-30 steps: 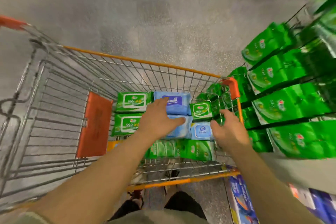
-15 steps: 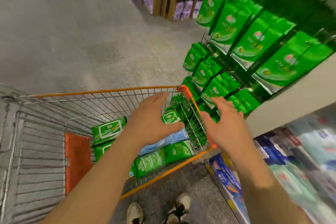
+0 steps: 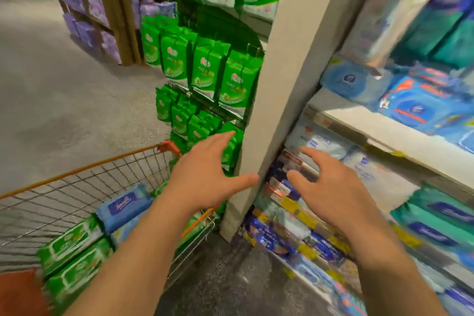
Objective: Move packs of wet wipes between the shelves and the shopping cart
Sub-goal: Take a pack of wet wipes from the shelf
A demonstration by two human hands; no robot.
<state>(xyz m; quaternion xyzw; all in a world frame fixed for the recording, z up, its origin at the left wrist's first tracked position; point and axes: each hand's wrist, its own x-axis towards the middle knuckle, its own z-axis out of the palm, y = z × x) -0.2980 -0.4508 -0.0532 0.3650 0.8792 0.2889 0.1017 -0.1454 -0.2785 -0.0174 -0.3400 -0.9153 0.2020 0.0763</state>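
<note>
shopping cart (image 3: 77, 174) nearest, green and blue wet-wipe packs (image 3: 69, 244) lying in it | left hand (image 3: 205, 177) and right hand (image 3: 333, 195) both spread wide, empty, apparently heading for more stock | shelves (image 3: 384, 131) beyond held blurred wipe packs
</note>
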